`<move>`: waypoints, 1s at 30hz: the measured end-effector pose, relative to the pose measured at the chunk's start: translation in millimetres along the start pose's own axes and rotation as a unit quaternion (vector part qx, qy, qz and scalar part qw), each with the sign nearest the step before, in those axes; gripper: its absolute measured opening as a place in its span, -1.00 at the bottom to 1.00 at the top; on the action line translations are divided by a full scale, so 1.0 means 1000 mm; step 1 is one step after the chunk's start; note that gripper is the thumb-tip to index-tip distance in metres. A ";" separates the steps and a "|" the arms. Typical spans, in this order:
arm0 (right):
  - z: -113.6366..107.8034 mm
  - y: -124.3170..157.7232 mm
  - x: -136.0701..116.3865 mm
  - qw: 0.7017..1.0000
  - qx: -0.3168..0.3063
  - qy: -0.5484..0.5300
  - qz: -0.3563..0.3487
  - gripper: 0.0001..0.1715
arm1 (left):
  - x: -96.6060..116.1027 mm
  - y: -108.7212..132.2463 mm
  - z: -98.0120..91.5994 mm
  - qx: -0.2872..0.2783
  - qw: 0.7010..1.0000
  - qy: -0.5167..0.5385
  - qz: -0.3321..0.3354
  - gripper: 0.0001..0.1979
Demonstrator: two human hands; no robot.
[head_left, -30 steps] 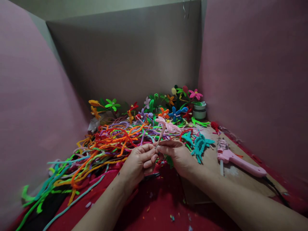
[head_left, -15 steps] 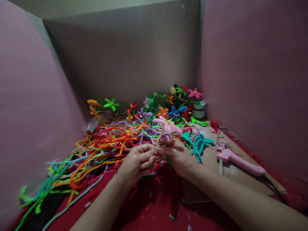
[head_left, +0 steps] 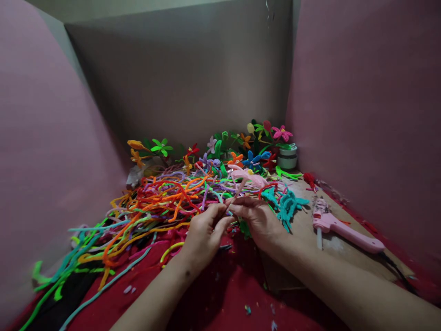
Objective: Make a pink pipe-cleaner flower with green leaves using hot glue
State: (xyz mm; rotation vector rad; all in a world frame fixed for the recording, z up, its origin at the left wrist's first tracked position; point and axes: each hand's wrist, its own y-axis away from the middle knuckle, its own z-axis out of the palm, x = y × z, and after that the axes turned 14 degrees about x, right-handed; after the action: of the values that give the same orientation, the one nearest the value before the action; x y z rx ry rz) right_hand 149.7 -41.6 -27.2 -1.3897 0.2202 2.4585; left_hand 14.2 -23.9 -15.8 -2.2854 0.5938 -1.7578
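A pale pink pipe-cleaner flower (head_left: 255,178) with a yellow centre tilts up and to the right above my hands. My right hand (head_left: 260,223) pinches its thin pink stem (head_left: 237,192) between thumb and fingers. At the stem's lower end, my left hand (head_left: 205,232) is closed, its curled fingertips against the stem and its thumb slightly apart from the index finger. The stem's very tip is hidden among the fingers. Just right of my right hand lie teal pipe-cleaner pieces (head_left: 287,207).
Loose coloured pipe cleaners (head_left: 165,197) heap up on the left. Finished flowers (head_left: 253,158) stand along the back beside a small pale green jar (head_left: 287,157). A pink glue gun (head_left: 347,232) with a cord lies on a brown board (head_left: 344,266). Red cloth (head_left: 220,303) with scraps covers the front.
My left hand has rolled over at the stem, its thumb now standing off from the index finger. The flower has tipped slightly rightward. The whole view has shifted a little.
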 end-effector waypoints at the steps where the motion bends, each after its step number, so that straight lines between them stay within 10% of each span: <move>1: 0.001 0.001 0.000 1.000 0.010 0.003 -0.003 -0.91 | -0.004 0.002 0.001 0.024 0.998 -0.039 0.053 -0.83; 7: 0.003 0.006 0.003 0.999 0.019 0.037 -0.015 -0.88 | -0.019 0.004 -0.002 0.034 0.981 -0.124 0.143 -0.87; 17: 0.006 0.008 -0.004 0.999 -0.019 0.032 -0.004 -0.80 | 0.003 -0.002 0.003 0.013 0.992 0.065 -0.103 -0.84; 30: 0.001 0.003 -0.002 0.997 -0.073 -0.024 0.011 -0.80 | 0.006 -0.004 -0.002 -0.011 0.986 0.105 -0.132 -0.84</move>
State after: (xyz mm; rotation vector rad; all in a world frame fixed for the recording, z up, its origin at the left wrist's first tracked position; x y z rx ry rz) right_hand 148.9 -44.3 -25.4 -1.3906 0.0459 2.5674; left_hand 14.2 -23.1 -8.4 -2.2991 0.3563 -2.1436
